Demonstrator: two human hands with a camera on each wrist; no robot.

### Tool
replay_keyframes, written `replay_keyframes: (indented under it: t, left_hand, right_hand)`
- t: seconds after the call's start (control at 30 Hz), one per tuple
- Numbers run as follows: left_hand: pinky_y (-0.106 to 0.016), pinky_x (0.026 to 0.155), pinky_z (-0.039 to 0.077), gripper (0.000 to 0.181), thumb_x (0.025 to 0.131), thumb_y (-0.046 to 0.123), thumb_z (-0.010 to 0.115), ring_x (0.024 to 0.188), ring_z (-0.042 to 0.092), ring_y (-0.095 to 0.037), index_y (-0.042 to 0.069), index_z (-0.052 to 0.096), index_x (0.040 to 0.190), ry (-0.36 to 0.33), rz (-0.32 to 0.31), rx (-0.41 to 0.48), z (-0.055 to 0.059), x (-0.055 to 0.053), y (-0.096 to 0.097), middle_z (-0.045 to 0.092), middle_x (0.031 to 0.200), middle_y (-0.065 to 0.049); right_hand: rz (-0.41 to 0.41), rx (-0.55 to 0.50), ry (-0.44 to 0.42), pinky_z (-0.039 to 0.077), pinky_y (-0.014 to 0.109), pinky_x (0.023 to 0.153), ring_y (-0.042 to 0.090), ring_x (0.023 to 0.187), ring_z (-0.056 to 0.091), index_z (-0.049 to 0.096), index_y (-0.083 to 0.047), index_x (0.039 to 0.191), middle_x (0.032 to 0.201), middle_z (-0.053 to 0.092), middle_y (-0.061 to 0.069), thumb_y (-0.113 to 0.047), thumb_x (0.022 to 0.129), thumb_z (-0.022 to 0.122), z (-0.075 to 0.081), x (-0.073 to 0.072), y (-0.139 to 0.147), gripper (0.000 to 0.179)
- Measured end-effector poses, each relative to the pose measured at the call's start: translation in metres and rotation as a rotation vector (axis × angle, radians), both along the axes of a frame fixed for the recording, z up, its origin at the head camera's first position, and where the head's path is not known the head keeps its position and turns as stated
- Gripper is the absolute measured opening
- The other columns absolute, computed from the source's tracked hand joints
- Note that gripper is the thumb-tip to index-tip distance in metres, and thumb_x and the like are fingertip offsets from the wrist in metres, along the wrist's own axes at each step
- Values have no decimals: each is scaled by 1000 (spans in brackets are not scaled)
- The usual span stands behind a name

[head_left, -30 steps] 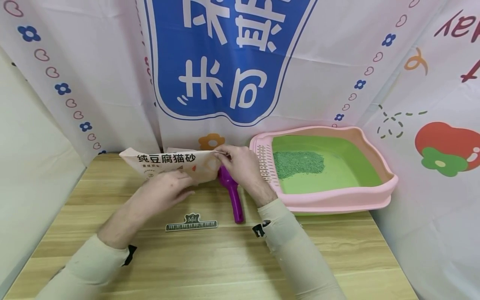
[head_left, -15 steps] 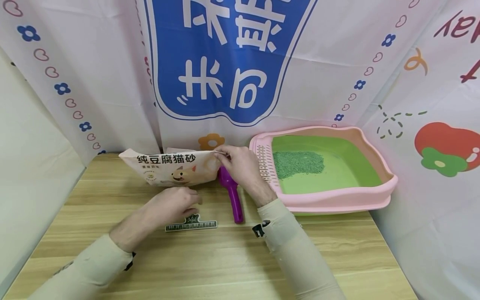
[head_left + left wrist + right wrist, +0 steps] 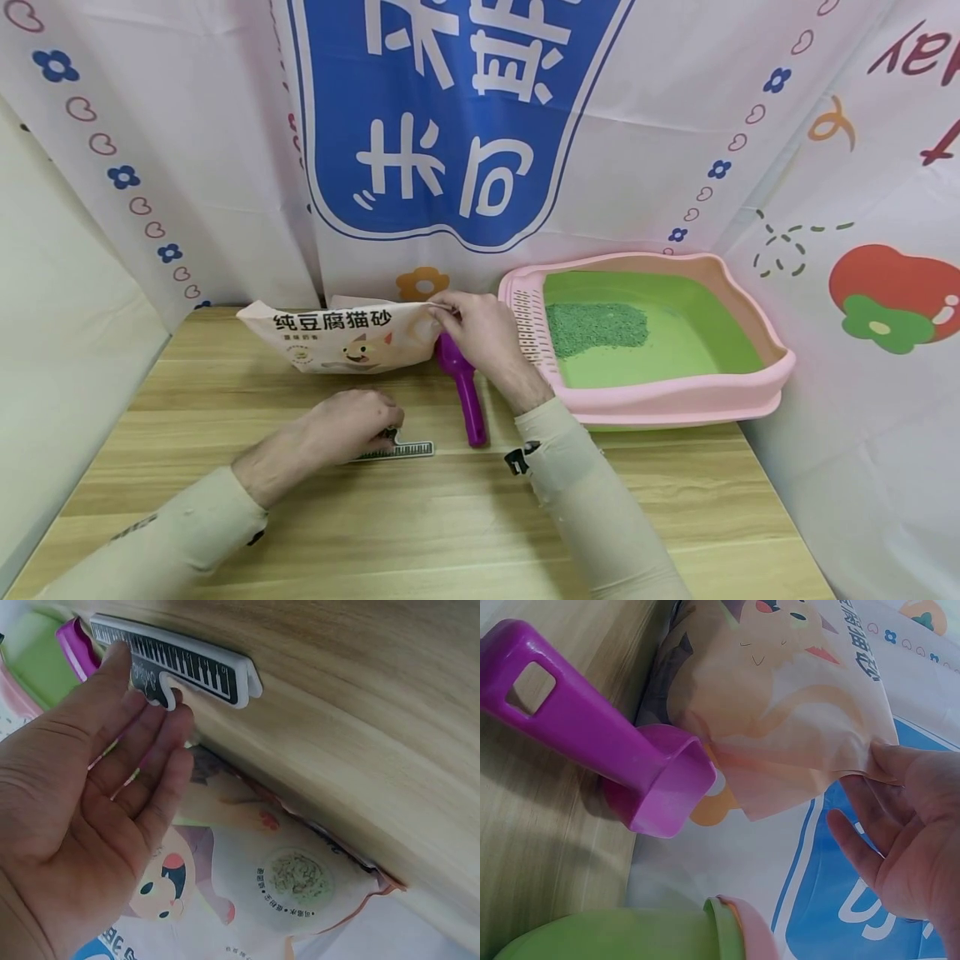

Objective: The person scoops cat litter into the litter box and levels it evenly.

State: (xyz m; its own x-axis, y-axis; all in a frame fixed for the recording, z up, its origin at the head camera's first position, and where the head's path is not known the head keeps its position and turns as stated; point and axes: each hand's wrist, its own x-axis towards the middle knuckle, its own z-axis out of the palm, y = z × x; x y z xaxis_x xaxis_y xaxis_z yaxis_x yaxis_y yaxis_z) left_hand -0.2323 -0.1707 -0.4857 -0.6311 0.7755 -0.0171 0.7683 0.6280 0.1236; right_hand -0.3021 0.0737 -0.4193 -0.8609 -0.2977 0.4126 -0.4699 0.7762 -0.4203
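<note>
My left hand [image 3: 341, 429] is at a bag clip [image 3: 416, 450] with a black-and-white piano-key pattern, lying on the wooden table. In the left wrist view, the thumb lies on the front of the clip [image 3: 195, 664] and the fingers are behind its tab, pinching it. A cat litter bag [image 3: 352, 342], pale with a printed cartoon cat, stands behind that hand near the back wall. Its top right corner is pinched between thumb and fingers of my right hand [image 3: 483, 333]; the right wrist view shows the bag's edge [image 3: 847, 761] between them.
Below the right hand, a purple scoop [image 3: 468, 400] lies with its handle toward the front. To the right stands a pink-rimmed litter box [image 3: 675, 400] with green litter [image 3: 600, 327] inside. A printed cloth [image 3: 630, 200] hangs behind the table.
My left hand has moved from the front of the bag down to the clip and taken hold of it. The right hand stays on the bag's corner.
</note>
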Motion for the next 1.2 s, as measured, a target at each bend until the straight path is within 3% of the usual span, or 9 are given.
replay_keyframes:
  t: [0.4, 0.93, 1.2]
  left_hand:
    - [-36, 77, 65, 35, 89, 28, 103, 82, 66, -13, 20, 69, 90, 2, 62, -62, 2, 0, 4, 68, 89, 6]
    - [-30, 67, 60, 38, 89, 12, 100, 73, 63, -7, 23, 63, 85, -22, 52, 20, 2, 2, 5, 68, 82, 10]
    - [-28, 66, 59, 39, 89, 12, 101, 74, 65, -5, 20, 65, 100, -17, 37, 77, 10, 3, 1, 69, 84, 10]
  right_hand:
    - [1, 1, 5, 66, 42, 75, 18, 90, 87, 91, -25, 124, 114, 93, -2, -39, 114, 78, 1, 1, 0, 21]
    - [2, 5, -13, 66, 41, 74, 19, 90, 87, 91, -25, 124, 115, 93, 0, -38, 115, 78, 0, 0, 0, 21]
    - [1, 9, -21, 65, 39, 74, 18, 90, 87, 90, -25, 125, 115, 93, 0, -38, 114, 78, 0, 1, 1, 21]
